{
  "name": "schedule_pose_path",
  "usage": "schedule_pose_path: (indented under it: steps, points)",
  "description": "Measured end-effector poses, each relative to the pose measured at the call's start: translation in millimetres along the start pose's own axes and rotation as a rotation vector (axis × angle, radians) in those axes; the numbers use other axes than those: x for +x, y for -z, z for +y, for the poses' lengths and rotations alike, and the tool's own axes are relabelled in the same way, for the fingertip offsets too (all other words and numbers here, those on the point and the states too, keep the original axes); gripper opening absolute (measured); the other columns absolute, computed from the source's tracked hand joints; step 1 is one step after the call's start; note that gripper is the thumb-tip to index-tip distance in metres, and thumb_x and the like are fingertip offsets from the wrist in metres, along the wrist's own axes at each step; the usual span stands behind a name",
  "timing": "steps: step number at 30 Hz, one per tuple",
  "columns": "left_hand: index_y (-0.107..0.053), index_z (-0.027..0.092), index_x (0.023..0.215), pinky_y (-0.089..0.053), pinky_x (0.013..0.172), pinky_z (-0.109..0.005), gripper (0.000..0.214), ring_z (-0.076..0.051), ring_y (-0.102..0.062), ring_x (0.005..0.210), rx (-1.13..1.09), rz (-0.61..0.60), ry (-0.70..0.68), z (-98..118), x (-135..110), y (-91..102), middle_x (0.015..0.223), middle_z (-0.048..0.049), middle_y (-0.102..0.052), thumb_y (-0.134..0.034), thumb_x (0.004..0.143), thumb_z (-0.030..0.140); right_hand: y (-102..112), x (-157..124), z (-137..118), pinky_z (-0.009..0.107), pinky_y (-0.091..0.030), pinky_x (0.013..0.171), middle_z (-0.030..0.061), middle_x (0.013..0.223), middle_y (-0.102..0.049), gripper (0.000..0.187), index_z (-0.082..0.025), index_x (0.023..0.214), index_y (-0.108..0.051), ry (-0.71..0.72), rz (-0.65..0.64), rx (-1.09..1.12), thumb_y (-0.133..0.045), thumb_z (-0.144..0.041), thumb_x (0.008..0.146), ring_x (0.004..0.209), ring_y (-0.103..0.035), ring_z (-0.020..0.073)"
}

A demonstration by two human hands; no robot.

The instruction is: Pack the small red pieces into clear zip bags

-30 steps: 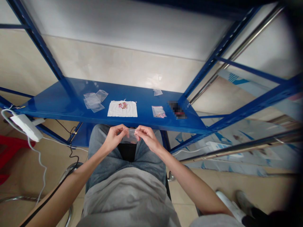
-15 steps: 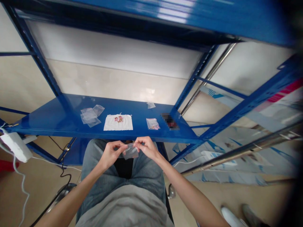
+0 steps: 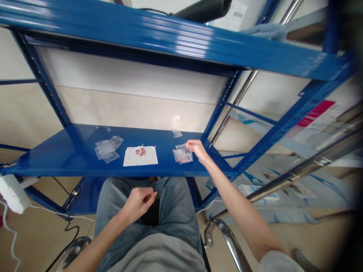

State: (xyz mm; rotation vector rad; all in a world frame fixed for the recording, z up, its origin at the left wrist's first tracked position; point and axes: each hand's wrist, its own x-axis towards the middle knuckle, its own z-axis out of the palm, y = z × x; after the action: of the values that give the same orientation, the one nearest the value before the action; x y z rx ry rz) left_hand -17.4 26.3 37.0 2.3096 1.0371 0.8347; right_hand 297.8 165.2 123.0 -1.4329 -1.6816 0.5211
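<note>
My right hand (image 3: 196, 148) is over the right part of the blue shelf, pinching the upper edge of a small clear zip bag (image 3: 187, 154). That bag overlaps another small zip bag (image 3: 177, 155) with pinkish bits in it; where one ends and the other begins is hard to see. Above my lap, my left hand (image 3: 141, 202) is curled closed, with nothing visible in it. A white cloth pouch (image 3: 141, 161) lies flat on the shelf between several clear bags and my right hand. On the pouch rests a small cluster of pink and gold pieces (image 3: 140, 151).
Several clear zip bags (image 3: 107, 148) are spread at the left of the blue shelf (image 3: 76, 160). Another little bag (image 3: 177, 134) lies near the back edge. A blue upper beam (image 3: 159, 37) crosses overhead, and a white power strip (image 3: 14, 194) hangs at the left.
My right hand has moved from above my lap to the shelf's right side, taking the clear bag along. My left hand has let go of it and curled. The view has shifted slightly.
</note>
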Motion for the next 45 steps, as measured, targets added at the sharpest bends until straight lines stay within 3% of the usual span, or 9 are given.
schedule_pose_path:
  steps: [6,13,16,22,26,30,34,38,45]
  points:
    - [-0.052,0.019,0.068,-0.033,0.061,-0.026,0.031,-0.014,-0.054,0.059,0.267,-0.115,-0.180,1.3,-1.7,-8.1,0.065,-0.0025,-0.059,-0.039,0.096,0.024,-11.2,24.5,26.6,0.026,-0.042,0.065,0.0068,0.069,-0.069,0.014,-0.015,0.066,-0.068,-0.111,0.022,-0.283,-0.061,-0.026,0.072,0.069,-0.061,0.0189]
    - [-0.053,0.019,0.084,-0.041,0.071,-0.028,0.010,-0.018,-0.060,0.076,0.381,-0.231,-0.194,4.6,2.8,-0.8,0.079,-0.0030,-0.064,-0.045,0.090,0.016,-50.3,30.6,6.1,0.029,-0.044,0.073,0.0090,0.089,-0.071,0.039,-0.021,0.126,-0.058,-0.049,0.155,-0.606,-0.054,-0.024,0.087,0.081,-0.065,0.0218]
    - [-0.053,0.019,0.085,-0.043,0.073,-0.030,0.006,-0.020,-0.062,0.080,0.421,-0.306,-0.209,3.4,4.2,-4.3,0.083,-0.0040,-0.066,-0.048,0.088,0.018,-92.2,25.7,-26.5,0.028,-0.044,0.074,0.0087,0.097,-0.070,0.042,-0.022,0.132,-0.051,0.164,0.061,-0.592,-0.047,-0.020,0.091,0.083,-0.065,0.0207]
    - [-0.055,0.019,0.089,-0.047,0.074,-0.032,0.007,-0.022,-0.065,0.082,0.467,-0.408,-0.221,-1.4,1.3,-15.0,0.086,-0.0060,-0.068,-0.048,0.088,0.020,-209.2,15.6,-101.6,0.029,-0.044,0.083,0.0082,0.117,-0.062,0.047,-0.023,0.134,-0.045,0.497,-0.305,-0.468,-0.050,-0.014,0.088,0.098,-0.059,0.0199]
    - [-0.057,0.019,0.086,-0.048,0.074,-0.033,0.005,-0.022,-0.066,0.083,0.467,-0.412,-0.208,-6.1,3.5,-11.4,0.087,-0.0064,-0.069,-0.052,0.084,0.019,-273.4,20.9,-137.5,0.034,-0.043,0.089,0.0116,0.120,-0.057,0.049,-0.020,0.134,-0.045,0.657,-0.350,-0.523,-0.051,-0.012,0.086,0.108,-0.052,0.0238]
    - [-0.057,0.019,0.085,-0.050,0.072,-0.033,0.006,-0.022,-0.067,0.081,0.454,-0.398,-0.203,-12.5,7.3,-9.2,0.085,-0.0061,-0.070,-0.053,0.081,0.017,-310.4,31.2,-152.6,0.037,-0.041,0.088,0.0122,0.119,-0.056,0.046,-0.018,0.126,-0.053,0.754,-0.311,-0.594,-0.050,-0.005,0.082,0.111,-0.047,0.0261]
    - [-0.058,0.018,0.085,-0.051,0.074,-0.034,0.006,-0.023,-0.067,0.081,0.437,-0.409,-0.227,-17.8,10.0,-13.3,0.086,-0.0072,-0.070,-0.052,0.082,0.018,-324.5,38.0,-153.1,0.039,-0.039,0.090,0.0135,0.108,-0.061,0.022,-0.013,0.098,-0.066,0.711,-0.347,-0.646,-0.049,-0.008,0.086,0.108,-0.047,0.0268]
    - [-0.059,0.018,0.086,-0.052,0.075,-0.034,0.008,-0.023,-0.068,0.082,0.435,-0.425,-0.233,-19.0,10.9,-16.2,0.086,-0.0079,-0.071,-0.051,0.085,0.020,-319.1,40.7,-156.5,0.038,-0.038,0.091,0.0122,0.099,-0.064,0.021,-0.013,0.089,-0.066,0.687,-0.335,-0.563,-0.046,-0.013,0.091,0.103,-0.049,0.0252]
    - [-0.057,0.018,0.083,-0.049,0.071,-0.032,0.009,-0.022,-0.067,0.075,0.449,-0.391,-0.202,-14.3,6.6,-9.0,0.081,-0.0063,-0.070,-0.051,0.087,0.022,-262.5,26.0,-165.9,0.029,-0.041,0.085,0.0053,0.087,-0.065,0.014,-0.016,0.084,-0.066,0.546,-0.170,0.054,-0.052,-0.016,0.087,0.087,-0.056,0.0176]
